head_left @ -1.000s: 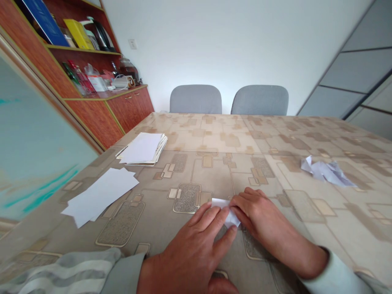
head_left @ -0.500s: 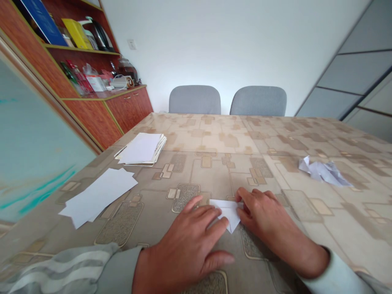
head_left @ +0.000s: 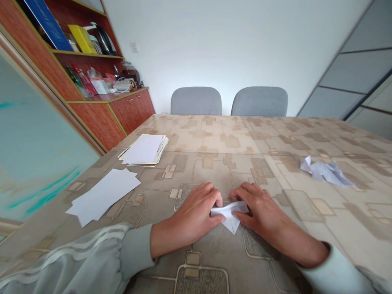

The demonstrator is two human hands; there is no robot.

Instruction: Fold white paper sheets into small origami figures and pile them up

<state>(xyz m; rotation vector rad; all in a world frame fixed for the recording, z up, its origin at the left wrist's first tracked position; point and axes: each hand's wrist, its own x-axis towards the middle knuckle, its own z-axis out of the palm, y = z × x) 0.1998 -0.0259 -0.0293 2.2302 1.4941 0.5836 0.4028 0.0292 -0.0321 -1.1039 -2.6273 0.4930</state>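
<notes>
A small folded white paper lies on the patterned table in front of me, its lower end coming to a point toward me. My left hand pinches its left side, thumb on top and fingers curled at the far edge. On the opposite side, my right hand grips the paper between thumb and bent fingers. The paper's upper strip looks slightly raised between both hands. Parts of its side edges are hidden under my fingers.
Loose white sheets lie at the left, with a stack of paper behind them. Crumpled folded paper rests on the right of the table. Two grey chairs stand at the far edge, beside a wooden cabinet.
My left hand has gone from lying spread over the paper to pinching its left side. The paper's upper edge now lifts a little. My right hand stays at the right side.
</notes>
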